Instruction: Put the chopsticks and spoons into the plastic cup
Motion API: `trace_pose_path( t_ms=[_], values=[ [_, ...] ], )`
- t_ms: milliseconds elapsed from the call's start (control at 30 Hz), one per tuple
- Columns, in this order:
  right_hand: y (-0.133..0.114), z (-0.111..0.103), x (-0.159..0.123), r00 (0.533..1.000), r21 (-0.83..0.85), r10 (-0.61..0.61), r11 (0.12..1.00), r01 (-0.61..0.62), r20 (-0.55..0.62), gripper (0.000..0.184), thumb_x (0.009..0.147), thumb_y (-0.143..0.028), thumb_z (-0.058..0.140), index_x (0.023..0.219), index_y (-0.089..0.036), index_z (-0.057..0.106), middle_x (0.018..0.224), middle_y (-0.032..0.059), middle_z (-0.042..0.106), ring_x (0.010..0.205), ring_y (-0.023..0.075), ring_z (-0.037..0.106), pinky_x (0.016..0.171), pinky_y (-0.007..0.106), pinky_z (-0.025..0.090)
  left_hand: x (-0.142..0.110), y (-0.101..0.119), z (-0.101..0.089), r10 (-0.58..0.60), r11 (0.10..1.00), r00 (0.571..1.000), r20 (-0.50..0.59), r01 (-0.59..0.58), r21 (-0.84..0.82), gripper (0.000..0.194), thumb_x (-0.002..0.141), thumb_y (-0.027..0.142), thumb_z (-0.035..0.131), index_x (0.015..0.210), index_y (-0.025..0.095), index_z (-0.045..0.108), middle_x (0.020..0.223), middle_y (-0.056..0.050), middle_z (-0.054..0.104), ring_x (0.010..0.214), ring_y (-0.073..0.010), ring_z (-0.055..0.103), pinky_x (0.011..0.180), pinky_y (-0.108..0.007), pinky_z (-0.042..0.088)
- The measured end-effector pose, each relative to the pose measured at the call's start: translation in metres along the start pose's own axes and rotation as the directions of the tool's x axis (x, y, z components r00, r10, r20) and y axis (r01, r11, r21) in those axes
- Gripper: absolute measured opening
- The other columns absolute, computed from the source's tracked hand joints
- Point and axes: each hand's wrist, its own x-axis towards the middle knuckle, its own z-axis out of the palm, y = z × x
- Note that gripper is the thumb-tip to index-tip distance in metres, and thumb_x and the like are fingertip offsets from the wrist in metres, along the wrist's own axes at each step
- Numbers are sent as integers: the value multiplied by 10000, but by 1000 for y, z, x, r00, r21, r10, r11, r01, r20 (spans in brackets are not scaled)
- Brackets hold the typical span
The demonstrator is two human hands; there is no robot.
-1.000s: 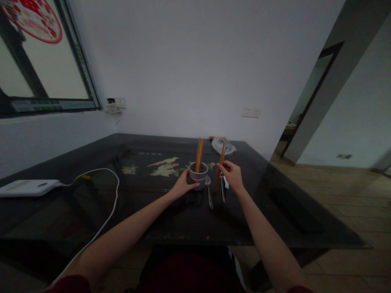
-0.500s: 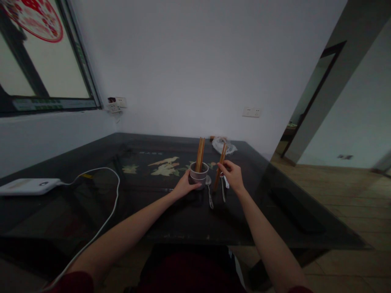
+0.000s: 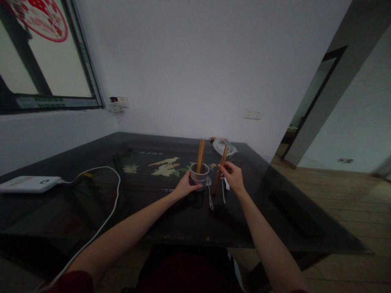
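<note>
Cup (image 3: pixel 200 177) stays clasped in the left hand (image 3: pixel 185 187), chopsticks (image 3: pixel 224 156) pinched in the right hand (image 3: pixel 233 176); I see barely any change (slight view drift), so handling seems paused.

Upright chopsticks (image 3: pixel 200 156): orange-brown; tilted chopsticks (image 3: pixel 224 155): same orange-brown, darker lower down. Cup (image 3: pixel 200 177): grey, paler ring around side. Spoon (image 3: pixel 210 197): silvery. Table (image 3: pixel 189 221): glossy black, pattern (image 3: pixel 165 169) of cream bird and blossoms, some green leaves. Flat device (image 3: pixel 27 185): white, dark mark; cable (image 3: pixel 117 191): white. Sleeve (image 3: pixel 75 283): dark red. Window decal (image 3: pixel 45 18): red and white. Floor (image 3: pixel 308 183): brown, plank-like lines
</note>
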Motion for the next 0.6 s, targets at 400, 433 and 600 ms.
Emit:
trace_pose_path(
  t_ms=[400,433,600],
  values=[
    [-12,-11,5,995,49,3,999,2,-103,365,742,-527,608,734,-162,610,670,32,629,554,170,593,520,287,528,-2,4,0,9,1000,1000,-23,-9,28,704,584,291,802,1189,145,472,1179,-147,592,1103,-286,560,976,-457,412],
    [-17,-14,7,991,52,-10,999,17,-136,357,747,-517,609,740,-161,614,673,34,630,556,170,594,524,290,531,-2,4,0,6,1000,1000,-22,-6,27,700,585,291,800,1189,148,475,1177,-142,594,1102,-284,561,974,-454,413],
    [-47,-30,18,954,77,-78,992,104,-291,316,760,-479,611,739,-164,613,661,36,622,567,170,593,515,292,543,-2,5,0,40,996,998,-46,-36,80,696,569,288,804,1176,137,498,1188,-138,587,1119,-290,543,995,-454,387]
  ],
)
